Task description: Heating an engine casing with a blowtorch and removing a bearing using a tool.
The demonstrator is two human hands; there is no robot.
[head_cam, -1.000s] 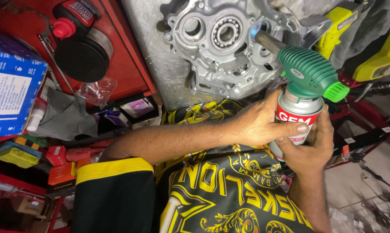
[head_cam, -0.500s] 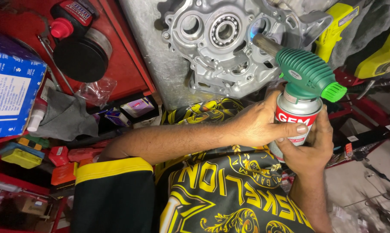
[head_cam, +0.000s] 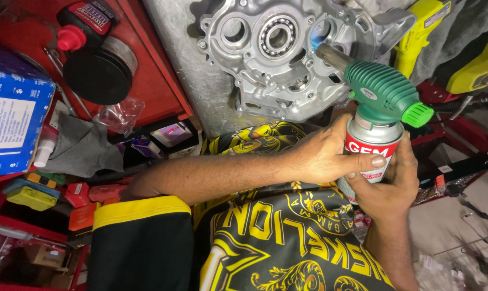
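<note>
A gas torch with a green head (head_cam: 383, 92) and a red-and-silver canister (head_cam: 372, 146) is held upright in both hands. My left hand (head_cam: 330, 156) wraps the canister from the left, thumb across its label. My right hand (head_cam: 389, 188) cups the canister from below and the right. The metal nozzle (head_cam: 331, 55) points up-left at a silver engine case (head_cam: 265, 64), and a faint blue flame (head_cam: 320, 33) plays on one of its bores. A steel bearing (head_cam: 278, 36) sits in the case to the left of the flame.
The case rests on a grey metal sheet (head_cam: 184, 59). A red tray (head_cam: 147, 81) holds a black round tin (head_cam: 95, 75) and a red-capped bottle (head_cam: 85, 24). At the left are a blue box (head_cam: 12, 118), a grey rag (head_cam: 82, 151) and small boxes; yellow tools (head_cam: 427, 27) lie at the right.
The torch nozzle has crept slightly up and left toward the case's bore. Both hands keep the same grip on the canister.
</note>
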